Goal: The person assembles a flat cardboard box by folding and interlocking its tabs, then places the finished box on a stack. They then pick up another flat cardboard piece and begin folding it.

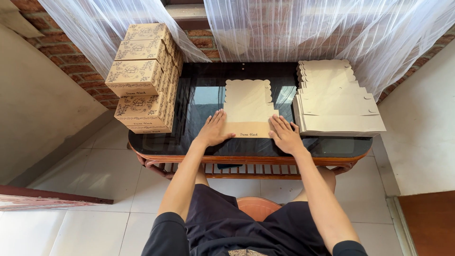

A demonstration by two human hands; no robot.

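Black glass tops the low table [199, 137], whose near wooden edge runs just below both wrists. Bare glass lies open on either side of the flat cardboard box blank [247, 106] at the centre; folded boxes [142, 76] crowd the left end, a stack of blanks [332, 102] the right. Left hand [213, 130] and right hand [286, 134] lie flat, fingers spread, pressing the blank's near corners, grasping nothing.

Looked like someone's home doubling as a little packing spot: a glass-topped coffee table [199, 142] on white floor tiles [109, 175], sheer curtains [294, 28] over a bare brick wall [71, 61], with folded printed boxes [142, 76] and flat cardboard blanks [332, 104] stacked up.
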